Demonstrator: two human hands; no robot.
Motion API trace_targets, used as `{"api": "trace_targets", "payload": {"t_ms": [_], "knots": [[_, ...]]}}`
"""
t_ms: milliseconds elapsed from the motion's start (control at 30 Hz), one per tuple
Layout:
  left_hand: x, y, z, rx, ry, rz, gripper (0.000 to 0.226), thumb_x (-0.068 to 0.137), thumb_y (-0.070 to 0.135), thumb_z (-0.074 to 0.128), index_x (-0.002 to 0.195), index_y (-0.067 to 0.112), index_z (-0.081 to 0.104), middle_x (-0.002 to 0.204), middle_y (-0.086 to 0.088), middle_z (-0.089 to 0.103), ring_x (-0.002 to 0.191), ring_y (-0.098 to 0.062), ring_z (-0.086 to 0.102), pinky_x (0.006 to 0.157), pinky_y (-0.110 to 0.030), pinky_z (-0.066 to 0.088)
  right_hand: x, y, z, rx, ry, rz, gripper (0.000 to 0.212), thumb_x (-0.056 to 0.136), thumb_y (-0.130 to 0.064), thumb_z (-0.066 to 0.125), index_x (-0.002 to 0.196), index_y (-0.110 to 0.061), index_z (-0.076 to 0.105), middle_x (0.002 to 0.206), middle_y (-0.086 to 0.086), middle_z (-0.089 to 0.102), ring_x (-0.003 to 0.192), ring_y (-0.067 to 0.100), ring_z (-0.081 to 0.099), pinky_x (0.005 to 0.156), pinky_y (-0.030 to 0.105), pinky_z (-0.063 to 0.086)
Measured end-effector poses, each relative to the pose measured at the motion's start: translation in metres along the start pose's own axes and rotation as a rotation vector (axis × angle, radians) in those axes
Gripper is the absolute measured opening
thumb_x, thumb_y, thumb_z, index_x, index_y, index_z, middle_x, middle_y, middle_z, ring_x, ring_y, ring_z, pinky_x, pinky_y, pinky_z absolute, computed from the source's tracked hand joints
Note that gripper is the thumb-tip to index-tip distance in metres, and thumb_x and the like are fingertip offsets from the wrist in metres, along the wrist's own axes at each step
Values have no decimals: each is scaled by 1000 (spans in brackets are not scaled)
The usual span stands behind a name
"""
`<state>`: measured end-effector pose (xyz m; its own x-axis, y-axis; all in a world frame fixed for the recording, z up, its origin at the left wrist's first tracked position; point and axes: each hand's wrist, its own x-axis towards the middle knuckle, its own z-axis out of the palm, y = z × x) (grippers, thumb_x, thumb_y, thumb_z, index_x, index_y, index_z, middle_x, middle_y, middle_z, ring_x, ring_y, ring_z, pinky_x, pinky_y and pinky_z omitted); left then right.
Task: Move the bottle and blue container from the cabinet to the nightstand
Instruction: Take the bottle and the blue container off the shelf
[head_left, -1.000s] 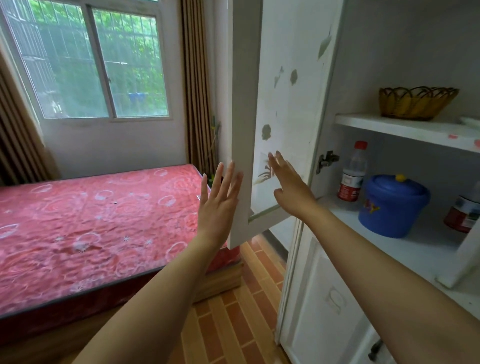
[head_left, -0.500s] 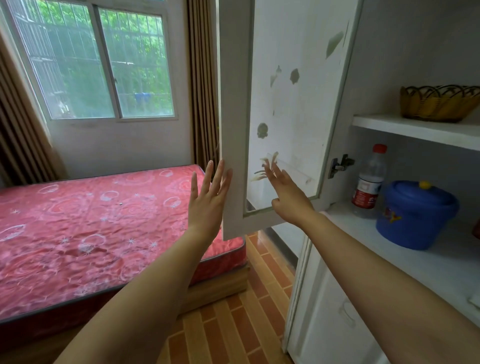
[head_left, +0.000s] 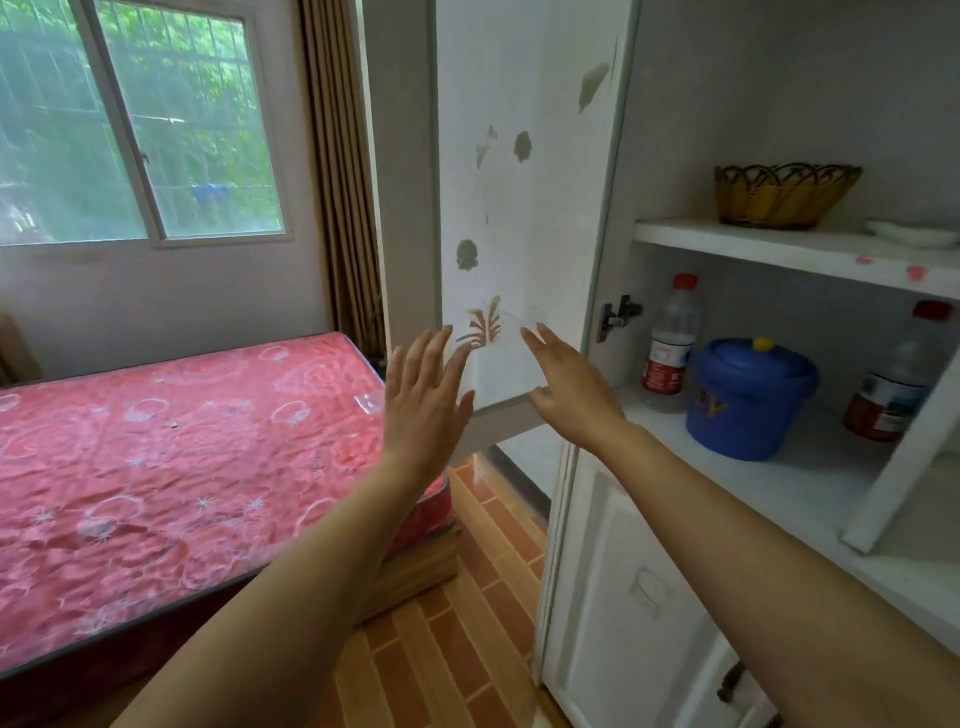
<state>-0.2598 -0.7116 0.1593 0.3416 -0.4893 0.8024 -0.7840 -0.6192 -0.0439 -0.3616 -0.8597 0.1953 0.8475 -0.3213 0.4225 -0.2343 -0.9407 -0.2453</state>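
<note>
A clear bottle (head_left: 670, 348) with a red cap and red label stands at the left end of the white cabinet's lower shelf (head_left: 779, 483). Right beside it sits the blue container (head_left: 748, 397), a lidded bucket with a yellow knob. My right hand (head_left: 569, 389) is spread open, fingers against the inner face of the open cabinet door (head_left: 519, 208), left of the bottle. My left hand (head_left: 423, 402) is also open, raised by the door's outer edge. Neither hand holds anything. No nightstand is in view.
A second red-capped bottle (head_left: 891, 384) stands right of the blue container, partly behind a white cabinet post. A woven yellow basket (head_left: 779, 195) and a white dish (head_left: 914, 236) rest on the upper shelf. A bed with a red cover (head_left: 171, 457) lies left; brick-pattern floor between.
The cabinet door has swung further open. Both hands stay spread at the door. The view has shifted, showing more of the shelf's right side.
</note>
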Motion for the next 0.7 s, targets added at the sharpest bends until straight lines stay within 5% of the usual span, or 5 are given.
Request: {"api": "trace_targets", "payload": {"t_ms": [100,267,700], "knots": [[11,29,-2,-188,-107,-8,56,76,24,71,126,12,48,133,-17,52,123,-36,47,103,-52,36,-23,22,-23,-7,57,43,63,89,-17,47,145,-21,18,156,4,18,140,24,22,111,44,24],[22,86,3,-381,-264,73,52,90,36,52,137,16,38,144,-10,41,133,-29,34,113,-43,21,-75,67,-65,-74,168,166,59,87,-21,51,141,-19,29,149,6,34,136,24,30,109,41,29],[4,215,6,-580,-404,292,48,89,38,53,131,15,46,133,-7,52,123,-27,44,101,-39,33,-216,126,-130,-309,177,465,50,87,-25,49,136,-16,39,142,6,43,129,25,38,105,39,31]]}}
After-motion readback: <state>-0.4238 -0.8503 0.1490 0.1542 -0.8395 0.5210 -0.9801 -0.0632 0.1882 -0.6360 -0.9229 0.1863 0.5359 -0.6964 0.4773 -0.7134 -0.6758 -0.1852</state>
